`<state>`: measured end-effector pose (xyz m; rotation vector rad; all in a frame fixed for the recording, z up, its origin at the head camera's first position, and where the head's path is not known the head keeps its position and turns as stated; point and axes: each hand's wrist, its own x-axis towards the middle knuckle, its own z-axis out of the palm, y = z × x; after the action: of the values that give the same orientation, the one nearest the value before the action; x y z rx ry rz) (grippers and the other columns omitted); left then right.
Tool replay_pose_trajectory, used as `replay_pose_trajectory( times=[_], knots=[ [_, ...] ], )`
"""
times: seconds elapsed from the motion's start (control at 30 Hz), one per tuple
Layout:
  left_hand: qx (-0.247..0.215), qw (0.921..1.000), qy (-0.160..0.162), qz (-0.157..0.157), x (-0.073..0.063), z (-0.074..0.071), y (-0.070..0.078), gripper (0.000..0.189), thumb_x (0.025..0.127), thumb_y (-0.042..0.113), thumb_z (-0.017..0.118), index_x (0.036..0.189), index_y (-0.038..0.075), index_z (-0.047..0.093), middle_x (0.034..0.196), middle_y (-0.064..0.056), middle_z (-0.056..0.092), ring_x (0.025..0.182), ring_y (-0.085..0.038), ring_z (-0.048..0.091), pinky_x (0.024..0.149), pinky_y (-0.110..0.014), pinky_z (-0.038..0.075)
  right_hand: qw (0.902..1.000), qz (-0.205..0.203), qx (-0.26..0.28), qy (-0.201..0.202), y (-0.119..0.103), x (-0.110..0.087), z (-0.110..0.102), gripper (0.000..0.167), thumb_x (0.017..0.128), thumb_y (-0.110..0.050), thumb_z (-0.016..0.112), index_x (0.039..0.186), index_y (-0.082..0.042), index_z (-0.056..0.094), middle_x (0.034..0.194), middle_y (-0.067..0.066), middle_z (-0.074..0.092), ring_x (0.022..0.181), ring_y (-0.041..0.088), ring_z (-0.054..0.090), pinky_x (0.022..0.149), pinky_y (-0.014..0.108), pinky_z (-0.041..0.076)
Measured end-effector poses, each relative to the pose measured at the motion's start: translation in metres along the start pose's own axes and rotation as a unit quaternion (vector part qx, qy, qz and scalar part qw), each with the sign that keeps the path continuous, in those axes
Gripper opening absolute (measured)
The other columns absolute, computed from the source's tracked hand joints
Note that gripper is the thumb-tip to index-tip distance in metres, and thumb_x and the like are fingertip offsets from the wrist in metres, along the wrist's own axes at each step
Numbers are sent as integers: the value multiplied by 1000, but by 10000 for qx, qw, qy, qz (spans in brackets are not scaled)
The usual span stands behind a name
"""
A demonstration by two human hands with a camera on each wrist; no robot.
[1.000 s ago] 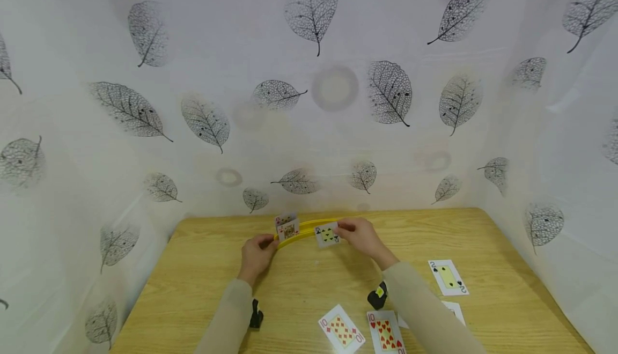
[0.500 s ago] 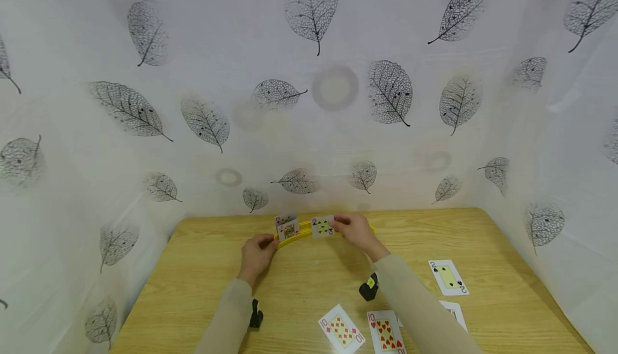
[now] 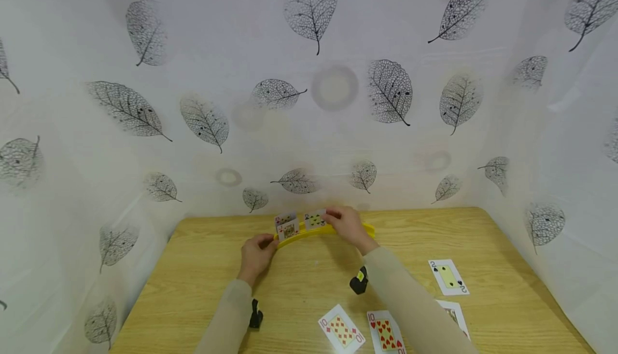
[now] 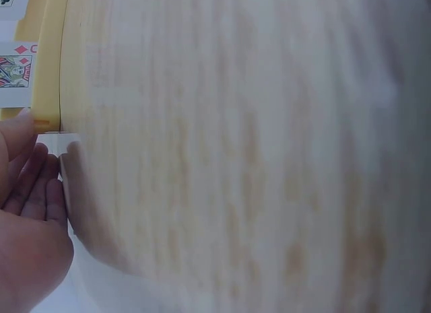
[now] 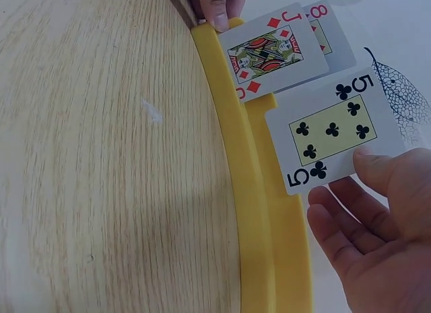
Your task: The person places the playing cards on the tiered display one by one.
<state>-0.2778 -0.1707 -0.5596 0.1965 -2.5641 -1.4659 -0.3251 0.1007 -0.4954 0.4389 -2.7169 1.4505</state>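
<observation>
A curved yellow card holder point(image 3: 309, 231) stands near the table's back edge. My left hand point(image 3: 256, 257) grips its left end, with the thumb on the front side in the left wrist view. A jack of diamonds point(image 5: 266, 54) stands upright in the holder at that end, with an eight point(image 5: 326, 40), a red card, partly hidden behind it. My right hand point(image 5: 397, 225) pinches the five of clubs point(image 5: 333, 129) by its right side, thumb on the face. The five's lower edge is at the holder's back part, right of the jack; whether it sits in a slot I cannot tell.
Face up on the wooden table point(image 3: 289, 289) lie a ten of diamonds point(image 3: 341, 329), a ten of hearts point(image 3: 386, 333) and a two of spades point(image 3: 448, 277). Another card point(image 3: 456, 316) is partly under the right sleeve. A leaf-patterned curtain point(image 3: 333, 139) hangs behind the table.
My right hand has carried the five of clubs up and leftward, from in front of the holder to over its back part. The left hand has stayed at the holder's end.
</observation>
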Motion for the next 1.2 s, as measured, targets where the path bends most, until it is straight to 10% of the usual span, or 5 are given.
replay_pose_trajectory(
  times=[1.2],
  knots=[
    [15,9999,6,143,1,0,-3,19,96,11,77,111,-1,78,117,-19,77,113,-37,70,104,-55,55,9987,-219,175,415,-8,19,15,32,103,-13,68,128,6,71,118,22,77,99,33,74,85,45,64]
  ],
)
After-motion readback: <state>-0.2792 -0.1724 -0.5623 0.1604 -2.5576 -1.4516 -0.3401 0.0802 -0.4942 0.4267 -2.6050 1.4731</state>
